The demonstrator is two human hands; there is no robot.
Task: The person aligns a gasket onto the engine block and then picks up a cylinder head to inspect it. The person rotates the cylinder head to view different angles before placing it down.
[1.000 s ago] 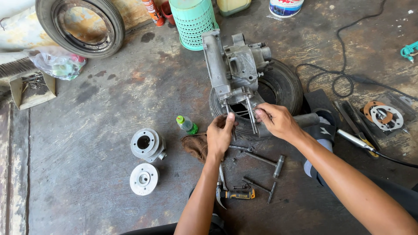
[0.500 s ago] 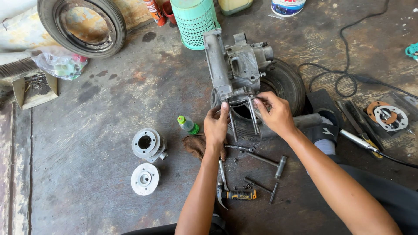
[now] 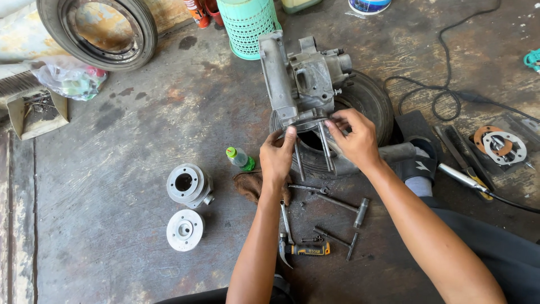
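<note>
Engine case [image 3: 304, 79]: grey metal, resting on a small black tyre [image 3: 368, 101] on the concrete floor [image 3: 129, 141]; four long studs [image 3: 324, 147] project from its near face toward you.
Left hand [image 3: 277, 157]: your fingers are pinched on the near left rim of the case, at the base of the left studs; fingertips closed against the metal.
Right hand [image 3: 353, 138]: your fingers are curled and pinched at the right side of the same rim, just above the right studs; whether they hold a small part cannot be told.
Cylinder [image 3: 188, 184]: finned, grey, lying on the floor left of your left forearm, well apart from the case.
Cylinder head [image 3: 184, 229]: round, pale, just below the cylinder.
Green-capped bottle [image 3: 240, 159]: lying beside your left hand, near a brown rag [image 3: 250, 183].
T-handle wrenches [image 3: 343, 202]: on the floor between your forearms.
Pliers [image 3: 304, 249]: yellow-black grip, nearest you.
Gaskets [image 3: 500, 143]: far right, on a plastic sheet.
</note>
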